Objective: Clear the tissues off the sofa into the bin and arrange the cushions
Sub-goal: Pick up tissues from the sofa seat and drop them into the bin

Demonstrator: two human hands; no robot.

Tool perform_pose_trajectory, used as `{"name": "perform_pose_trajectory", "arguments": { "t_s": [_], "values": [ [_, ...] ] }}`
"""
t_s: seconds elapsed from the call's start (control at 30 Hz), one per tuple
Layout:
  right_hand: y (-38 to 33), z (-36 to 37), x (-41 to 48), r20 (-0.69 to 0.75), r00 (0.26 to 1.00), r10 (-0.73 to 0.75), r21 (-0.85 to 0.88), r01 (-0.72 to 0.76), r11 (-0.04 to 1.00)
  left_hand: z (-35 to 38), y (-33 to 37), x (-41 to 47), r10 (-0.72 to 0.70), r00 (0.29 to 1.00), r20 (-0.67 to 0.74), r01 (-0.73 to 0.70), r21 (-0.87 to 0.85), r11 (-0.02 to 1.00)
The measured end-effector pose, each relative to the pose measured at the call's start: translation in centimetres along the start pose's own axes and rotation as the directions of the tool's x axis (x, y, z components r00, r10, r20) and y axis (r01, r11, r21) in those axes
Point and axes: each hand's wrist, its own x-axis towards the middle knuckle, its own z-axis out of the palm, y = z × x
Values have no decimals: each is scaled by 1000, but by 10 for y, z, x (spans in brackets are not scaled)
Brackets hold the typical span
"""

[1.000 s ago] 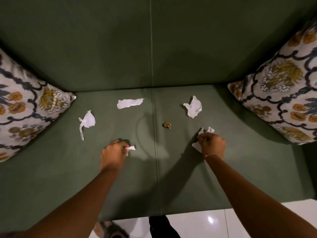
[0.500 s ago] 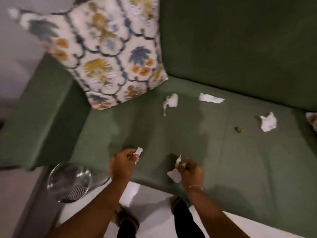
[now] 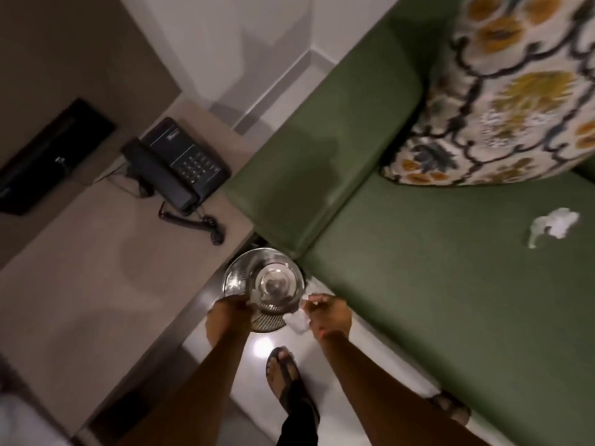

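Head view: binning step. Left hand [image 3: 230, 312] at bin [image 3: 263, 289] rim, grip unclear; right hand [image 3: 328, 313] clutching tissue [image 3: 297, 320] beside rim. Next: release over opening.

Both forearms are bare, with no sleeves in view down to the hands [image 3: 330, 312]. Near the metal bin [image 3: 262, 278], one foot wears a dark open-toed sandal [image 3: 286, 381] below a black trouser leg [image 3: 294, 426]; another sandal [image 3: 450, 408] shows beside the sofa.
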Motion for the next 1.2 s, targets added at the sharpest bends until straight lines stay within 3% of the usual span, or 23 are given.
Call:
{"name": "perform_pose_trajectory", "arguments": {
  "t_s": [0.1,0.3,0.6,0.67,0.93,1.07,1.2],
  "values": [
    [-6,34,22,-18,1000,-22,-20,21,1000,12,-9,25,-14,1000,6,14,3,1000],
    [-8,71,42,112,994,-20,-96,31,995,19,-32,58,-80,997,-2,79,-79,994],
    [-15,31,15,162,987,-22,-114,41,993,-12,-14,25,31,999,32,-30,-34,999],
    [-17,7,5,210,977,-30,-112,55,992,-23,2,7,59,997,44,-58,-15,998],
    [-10,-143,-34,140,985,-103,34,99,995,-34,101,-87,259,944,206,-299,197,934],
    [16,-242,-33,52,997,-61,-44,63,997,-6,158,-143,430,872,234,-486,307,818],
    [58,-354,-25,-4,1000,-19,-79,18,997,49,222,-207,488,823,290,-565,325,758]
  ]
}}
